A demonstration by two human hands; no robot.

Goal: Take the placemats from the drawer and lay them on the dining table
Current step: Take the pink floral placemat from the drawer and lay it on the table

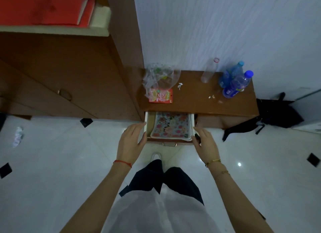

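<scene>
A low wooden cabinet has its left drawer (pixel 147 126) pulled out. Inside lies a stack of floral placemats (pixel 171 126) with cream borders, the top one patterned with pink roses on pale blue. My left hand (pixel 132 142) hovers at the drawer's left front corner, fingers spread and empty. My right hand (pixel 205 143) hovers at the drawer's right front corner, fingers apart, holding nothing. Both hands are just outside the drawer walls, above the drawer's metal handle (pixel 169 144). No dining table is in view.
On the cabinet top (pixel 196 100) are a clear plastic bag (pixel 160 78), a red packet (pixel 161 96), an empty clear bottle (pixel 209 71) and two blue bottles (pixel 236 83). A tall wooden wardrobe (pixel 69 76) stands left. A black bag (pixel 274 116) lies right on the white tiled floor.
</scene>
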